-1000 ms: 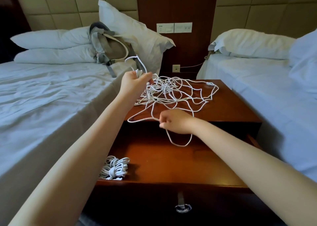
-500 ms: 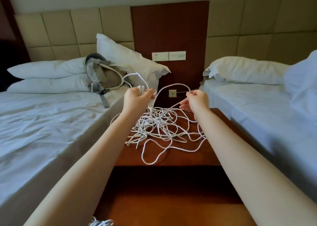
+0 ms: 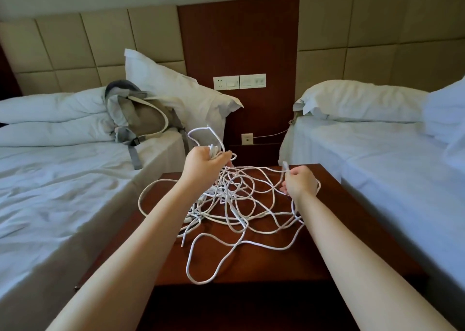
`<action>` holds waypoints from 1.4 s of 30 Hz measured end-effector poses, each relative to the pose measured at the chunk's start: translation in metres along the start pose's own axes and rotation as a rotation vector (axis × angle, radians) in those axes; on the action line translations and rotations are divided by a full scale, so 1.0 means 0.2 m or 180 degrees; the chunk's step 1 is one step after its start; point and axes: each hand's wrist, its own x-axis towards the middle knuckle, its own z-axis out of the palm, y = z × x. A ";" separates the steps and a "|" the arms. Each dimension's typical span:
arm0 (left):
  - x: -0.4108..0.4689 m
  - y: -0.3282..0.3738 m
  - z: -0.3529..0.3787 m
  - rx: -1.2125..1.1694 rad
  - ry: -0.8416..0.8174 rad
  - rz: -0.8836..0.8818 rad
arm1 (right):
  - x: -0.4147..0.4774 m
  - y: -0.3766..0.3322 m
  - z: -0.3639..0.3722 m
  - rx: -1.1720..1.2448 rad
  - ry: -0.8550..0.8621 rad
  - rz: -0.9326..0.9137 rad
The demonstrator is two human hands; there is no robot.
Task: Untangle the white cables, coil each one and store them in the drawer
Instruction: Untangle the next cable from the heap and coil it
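A tangle of white cables [image 3: 234,205] lies spread over the top of the dark wooden nightstand [image 3: 327,250]. My left hand [image 3: 206,163] grips a bunch of gathered loops above the tangle's far left side, with one loop sticking up behind it. My right hand [image 3: 299,181] pinches a cable end at the tangle's right side; a strand runs from it across to my left hand, and another strand drapes round the wrist. One long loop hangs over the nightstand's left edge. The drawer is out of view.
A bed [image 3: 63,192] with white sheets, pillows and a grey backpack [image 3: 136,116] stands to the left. A second bed [image 3: 390,167] with a pillow stands to the right. Wall sockets [image 3: 239,81] sit on the wood panel behind the nightstand.
My right hand came up from the front loop, took a cable end and drew it out to the right. The view tilted up, so the open drawer and its coiled cable left the frame.
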 end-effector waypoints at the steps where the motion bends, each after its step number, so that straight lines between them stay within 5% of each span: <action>1: 0.00 0.00 0.01 0.0024 -0.0056 -0.0008 | -0.01 -0.02 -0.01 -0.0085 0.0040 -0.0070; 10: -0.06 0.04 0.01 0.0322 -0.0236 0.0215 | -0.17 -0.26 -0.16 0.0143 0.0211 -0.1435; 14: -0.08 0.06 0.02 0.0452 -0.0318 0.0288 | -0.33 -0.34 -0.15 0.0461 -0.0420 -0.2140; 17: -0.10 0.06 0.04 0.0610 -0.0521 0.0345 | -0.43 -0.39 -0.12 0.0765 -0.1199 -0.2114; 19: -0.11 0.05 0.03 0.0701 -0.0688 0.0372 | -0.46 -0.41 -0.09 0.0727 -0.1232 -0.2191; 23: -0.14 -0.02 -0.04 0.0288 -0.0648 0.0327 | -0.43 -0.39 -0.09 0.1062 -0.0754 -0.1956; 27: -0.12 -0.11 -0.11 -0.0367 -0.0045 0.0095 | -0.35 -0.30 -0.06 0.1325 -0.0093 -0.1339; 33: -0.07 -0.14 -0.17 -0.1607 -0.0180 -0.0447 | -0.27 -0.11 0.00 -0.0180 0.0300 -0.1147; 36: -0.08 -0.15 -0.16 -0.1634 -0.0459 -0.0368 | -0.31 -0.12 0.02 -0.0687 0.0634 -0.2103; 39: -0.11 -0.14 -0.14 -0.1665 -0.0635 -0.0246 | -0.40 -0.19 0.02 0.0037 -0.0249 -0.3064; 42: -0.14 -0.11 -0.13 -0.1688 -0.0672 -0.0138 | -0.44 -0.21 0.06 -0.0066 -0.0753 -0.3493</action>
